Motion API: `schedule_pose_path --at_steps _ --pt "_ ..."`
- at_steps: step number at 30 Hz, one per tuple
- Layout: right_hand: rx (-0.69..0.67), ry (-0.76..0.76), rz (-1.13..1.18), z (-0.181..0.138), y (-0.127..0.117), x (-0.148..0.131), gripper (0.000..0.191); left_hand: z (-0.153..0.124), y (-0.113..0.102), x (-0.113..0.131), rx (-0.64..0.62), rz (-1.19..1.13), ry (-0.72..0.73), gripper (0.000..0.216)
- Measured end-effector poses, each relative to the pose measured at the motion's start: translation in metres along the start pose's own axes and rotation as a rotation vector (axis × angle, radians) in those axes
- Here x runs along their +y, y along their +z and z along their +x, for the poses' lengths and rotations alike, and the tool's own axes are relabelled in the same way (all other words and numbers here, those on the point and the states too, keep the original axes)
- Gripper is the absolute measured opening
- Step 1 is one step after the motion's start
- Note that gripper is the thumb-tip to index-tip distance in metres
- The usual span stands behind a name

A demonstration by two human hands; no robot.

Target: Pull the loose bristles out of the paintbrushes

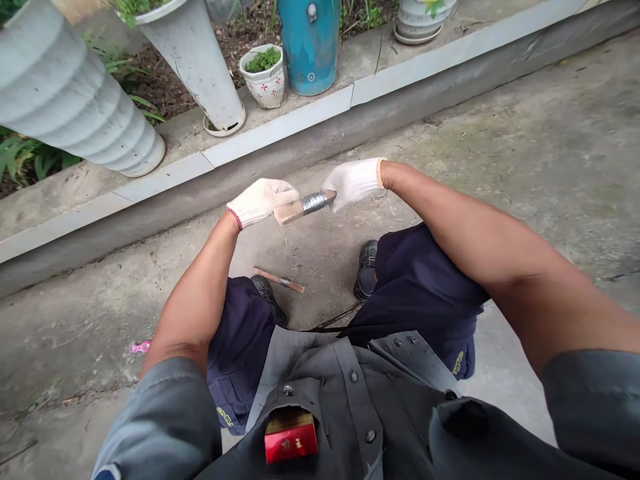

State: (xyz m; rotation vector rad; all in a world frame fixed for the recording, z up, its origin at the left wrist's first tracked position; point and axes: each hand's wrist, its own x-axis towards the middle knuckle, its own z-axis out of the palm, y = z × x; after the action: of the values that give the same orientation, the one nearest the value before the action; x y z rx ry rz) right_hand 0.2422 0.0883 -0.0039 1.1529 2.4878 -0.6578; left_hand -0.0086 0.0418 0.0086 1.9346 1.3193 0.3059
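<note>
Both my hands wear white knitted gloves. A flat brush [315,203] is held between them, tilted slightly up to the right. It has a tan, wide end and a silver middle that looks wound with wire. My left hand [263,201] closes on the tan end. My right hand [354,183] is wrapped round the darker, narrow end, and its glove is slightly blurred. Below, a second narrow brush-like stick [278,279] with a silver band lies on the concrete beside my left shoe [269,299].
A low tiled ledge [280,130] runs across ahead of my hands. On it stand a ribbed white pot [85,100], a tall white planter [195,60], a small flowered pot [265,83] and a blue cylinder [310,47]. A pink object [141,347] lies at left.
</note>
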Motion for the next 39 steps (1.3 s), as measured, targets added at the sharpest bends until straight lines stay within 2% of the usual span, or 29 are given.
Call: schedule_pose_path --at_steps 2,4,6,9,13,16,21,24,28,31,33,36,39 --pt "0.061 -0.059 0.104 -0.005 -0.005 0.002 0.023 0.0 0.001 0.002 -0.012 -0.129 0.003 0.027" --pt "0.141 -0.053 0.186 -0.006 -0.01 0.003 0.027 0.001 0.004 0.005 -0.034 -0.231 -0.029 0.026" --pt "0.231 0.044 0.163 -0.002 -0.013 0.004 0.031 0.001 0.009 0.007 -0.036 -0.281 -0.051 0.026" --pt "0.333 0.244 0.007 0.009 -0.014 0.004 0.037 0.003 0.015 0.007 -0.069 -0.277 -0.057 0.025" --pt "0.334 0.428 -0.104 0.025 -0.012 0.007 0.039 0.003 0.018 0.008 -0.127 -0.22 -0.104 0.02" --pt "0.308 0.464 -0.169 0.035 -0.007 0.01 0.037 0.001 0.018 0.012 -0.146 -0.155 -0.127 0.018" --pt "0.257 0.38 -0.259 0.032 0.001 -0.003 0.032 -0.004 0.012 0.019 -0.066 0.137 -0.124 0.023" --pt "0.214 0.29 -0.335 0.024 0.003 -0.017 0.028 -0.005 0.009 0.021 -0.061 0.345 -0.076 0.031" --pt "0.005 0.101 -0.337 0.016 0.005 -0.021 0.024 -0.006 0.005 0.017 -0.063 0.421 -0.025 0.028" --pt "-0.105 0.01 -0.175 0.01 0.006 -0.011 0.021 -0.008 0.001 0.012 -0.103 0.336 -0.039 0.023" --pt "-0.107 -0.042 -0.053 0.005 0.006 -0.002 0.02 -0.009 -0.001 0.008 -0.126 0.227 -0.038 0.023" --pt "-0.041 -0.101 0.118 -0.002 0.001 0.006 0.022 -0.008 -0.002 0.004 -0.163 -0.05 0.005 0.026" --pt "0.115 -0.134 0.293 -0.003 -0.008 0.006 0.022 -0.005 0.002 0.006 -0.122 -0.292 0.008 0.027"
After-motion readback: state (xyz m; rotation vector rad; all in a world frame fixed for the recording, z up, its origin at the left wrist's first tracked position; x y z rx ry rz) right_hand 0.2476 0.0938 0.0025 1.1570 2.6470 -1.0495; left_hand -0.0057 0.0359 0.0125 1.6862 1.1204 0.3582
